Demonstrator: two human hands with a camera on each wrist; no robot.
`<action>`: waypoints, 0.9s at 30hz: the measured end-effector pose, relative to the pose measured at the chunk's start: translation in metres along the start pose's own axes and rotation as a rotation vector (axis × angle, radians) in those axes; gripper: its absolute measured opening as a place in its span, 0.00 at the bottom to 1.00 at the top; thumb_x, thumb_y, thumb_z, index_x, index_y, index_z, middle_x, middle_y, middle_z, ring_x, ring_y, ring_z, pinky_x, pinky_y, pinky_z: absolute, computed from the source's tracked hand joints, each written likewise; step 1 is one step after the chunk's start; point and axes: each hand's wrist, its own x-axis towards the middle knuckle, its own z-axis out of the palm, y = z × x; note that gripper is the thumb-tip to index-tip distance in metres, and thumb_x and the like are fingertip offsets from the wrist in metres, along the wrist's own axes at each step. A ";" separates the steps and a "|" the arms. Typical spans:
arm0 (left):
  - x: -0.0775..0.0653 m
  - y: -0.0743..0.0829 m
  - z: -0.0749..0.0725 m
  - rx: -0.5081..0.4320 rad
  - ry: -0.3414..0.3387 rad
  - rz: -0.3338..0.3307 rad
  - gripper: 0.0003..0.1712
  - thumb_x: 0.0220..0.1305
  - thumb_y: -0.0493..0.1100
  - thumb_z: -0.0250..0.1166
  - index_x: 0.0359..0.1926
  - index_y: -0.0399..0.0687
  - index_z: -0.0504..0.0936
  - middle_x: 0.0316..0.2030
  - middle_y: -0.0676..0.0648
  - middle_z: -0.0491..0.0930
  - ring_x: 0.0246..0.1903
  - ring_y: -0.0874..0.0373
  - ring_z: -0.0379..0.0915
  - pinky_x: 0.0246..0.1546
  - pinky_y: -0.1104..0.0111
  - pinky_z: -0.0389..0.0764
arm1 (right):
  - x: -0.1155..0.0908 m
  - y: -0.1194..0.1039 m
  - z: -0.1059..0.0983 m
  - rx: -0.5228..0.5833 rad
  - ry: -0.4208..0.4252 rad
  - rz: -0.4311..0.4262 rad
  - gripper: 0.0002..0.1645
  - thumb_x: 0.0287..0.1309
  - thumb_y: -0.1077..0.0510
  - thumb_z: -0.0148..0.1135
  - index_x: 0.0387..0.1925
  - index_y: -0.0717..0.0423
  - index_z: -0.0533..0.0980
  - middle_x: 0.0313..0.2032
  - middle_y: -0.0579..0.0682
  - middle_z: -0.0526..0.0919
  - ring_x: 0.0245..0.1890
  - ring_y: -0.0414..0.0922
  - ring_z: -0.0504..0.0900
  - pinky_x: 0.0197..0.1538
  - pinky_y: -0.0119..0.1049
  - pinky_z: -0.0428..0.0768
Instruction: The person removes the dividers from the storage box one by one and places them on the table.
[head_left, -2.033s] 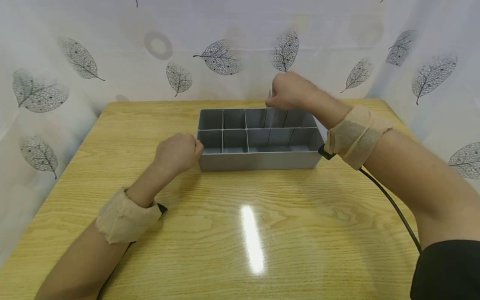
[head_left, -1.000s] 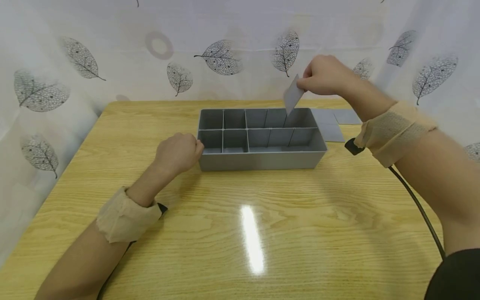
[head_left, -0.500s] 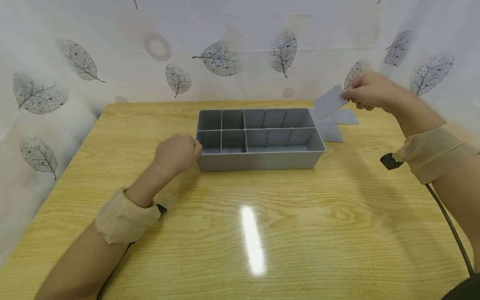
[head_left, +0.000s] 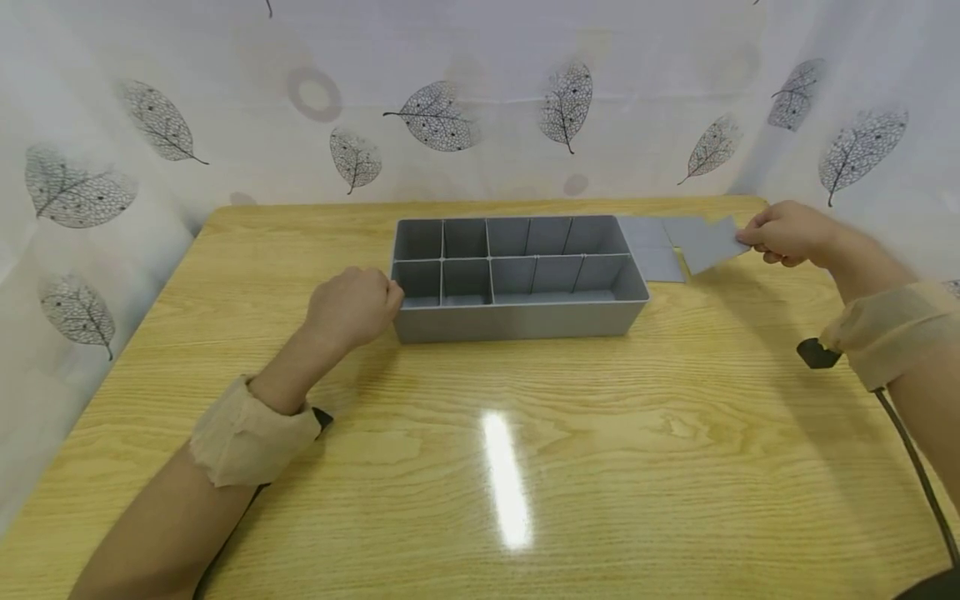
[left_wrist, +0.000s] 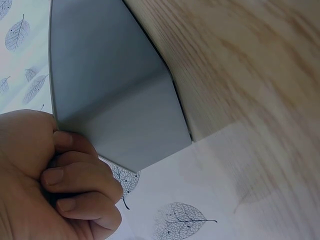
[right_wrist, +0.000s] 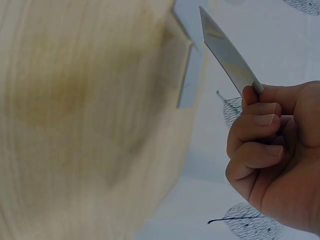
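Head view: within 1 second, we see that the right hand [head_left: 795,232] has carried the thin grey panel [head_left: 711,244] rightward from over the divided box [head_left: 525,323]. That hand now pinches the panel by its right end, holding it tilted above the counter [head_left: 480,467], near the loose panels [head_left: 662,265] beside the box. The left hand [head_left: 352,308] stays put, gripping the box's left end. We judge this panel free of the box, apart from the dividers standing inside.
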 end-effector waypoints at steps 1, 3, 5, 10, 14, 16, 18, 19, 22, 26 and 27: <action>0.000 0.000 0.000 0.000 0.001 0.001 0.25 0.65 0.46 0.37 0.10 0.49 0.63 0.09 0.52 0.59 0.11 0.61 0.50 0.10 0.71 0.54 | 0.000 0.004 0.002 -0.001 -0.001 0.006 0.23 0.69 0.50 0.40 0.36 0.67 0.70 0.16 0.47 0.61 0.13 0.39 0.53 0.18 0.35 0.59; 0.000 -0.001 0.001 -0.005 0.007 0.003 0.25 0.65 0.46 0.38 0.10 0.49 0.63 0.09 0.52 0.58 0.11 0.61 0.50 0.10 0.71 0.53 | 0.002 0.011 0.006 0.002 -0.004 0.016 0.23 0.69 0.50 0.40 0.36 0.67 0.70 0.17 0.47 0.62 0.14 0.39 0.54 0.18 0.35 0.59; 0.000 -0.001 0.001 -0.007 0.013 0.006 0.25 0.64 0.45 0.38 0.10 0.49 0.62 0.08 0.53 0.57 0.11 0.61 0.49 0.10 0.71 0.52 | 0.003 0.018 0.009 -0.002 -0.009 0.027 0.23 0.69 0.50 0.40 0.34 0.67 0.70 0.17 0.47 0.61 0.13 0.40 0.54 0.18 0.35 0.60; 0.001 -0.001 0.002 -0.008 0.016 0.009 0.25 0.64 0.45 0.38 0.09 0.49 0.62 0.09 0.53 0.57 0.11 0.61 0.49 0.10 0.71 0.52 | 0.008 0.032 0.015 -0.022 -0.002 0.034 0.22 0.68 0.50 0.42 0.31 0.67 0.69 0.15 0.45 0.60 0.13 0.39 0.53 0.17 0.34 0.59; 0.000 -0.001 0.002 -0.002 0.022 0.009 0.25 0.64 0.46 0.39 0.09 0.49 0.62 0.09 0.52 0.57 0.11 0.61 0.49 0.10 0.71 0.53 | 0.011 0.036 0.021 -0.051 0.010 0.034 0.22 0.66 0.49 0.44 0.33 0.66 0.71 0.14 0.45 0.61 0.13 0.39 0.54 0.16 0.34 0.61; 0.000 -0.001 0.002 0.003 0.029 0.012 0.25 0.64 0.46 0.39 0.09 0.49 0.62 0.09 0.52 0.58 0.11 0.61 0.50 0.10 0.71 0.53 | 0.012 0.037 0.023 -0.065 0.023 0.033 0.22 0.65 0.48 0.46 0.32 0.65 0.72 0.13 0.45 0.61 0.12 0.39 0.54 0.16 0.34 0.61; 0.000 -0.002 0.002 0.008 0.033 0.013 0.25 0.64 0.46 0.39 0.09 0.49 0.62 0.09 0.52 0.58 0.11 0.61 0.49 0.10 0.71 0.53 | 0.013 0.036 0.025 -0.089 0.039 0.030 0.22 0.65 0.48 0.46 0.31 0.64 0.73 0.12 0.44 0.61 0.12 0.39 0.54 0.16 0.34 0.62; 0.000 -0.002 0.002 0.010 0.035 0.013 0.25 0.64 0.46 0.39 0.09 0.49 0.62 0.09 0.52 0.58 0.11 0.61 0.49 0.10 0.71 0.53 | 0.013 0.036 0.026 -0.096 0.048 0.026 0.22 0.64 0.48 0.47 0.30 0.63 0.73 0.12 0.44 0.61 0.12 0.39 0.55 0.16 0.34 0.62; 0.000 -0.002 0.002 0.012 0.033 0.011 0.25 0.64 0.46 0.39 0.09 0.49 0.62 0.09 0.52 0.58 0.11 0.61 0.50 0.10 0.70 0.53 | 0.013 0.035 0.027 -0.123 0.067 0.018 0.21 0.63 0.48 0.47 0.28 0.63 0.73 0.11 0.45 0.62 0.11 0.39 0.55 0.16 0.35 0.62; 0.001 -0.002 0.002 0.013 0.027 0.005 0.25 0.64 0.46 0.39 0.10 0.49 0.63 0.09 0.52 0.59 0.11 0.60 0.51 0.10 0.70 0.55 | 0.014 0.037 0.029 -0.146 0.072 0.018 0.22 0.64 0.48 0.47 0.28 0.62 0.74 0.10 0.45 0.62 0.11 0.38 0.54 0.16 0.35 0.63; 0.001 -0.002 0.002 0.013 0.027 0.004 0.25 0.64 0.46 0.38 0.10 0.49 0.63 0.09 0.52 0.59 0.11 0.60 0.51 0.10 0.70 0.55 | 0.015 0.038 0.029 -0.146 0.072 0.020 0.22 0.64 0.48 0.47 0.28 0.62 0.74 0.10 0.45 0.62 0.11 0.38 0.54 0.16 0.35 0.63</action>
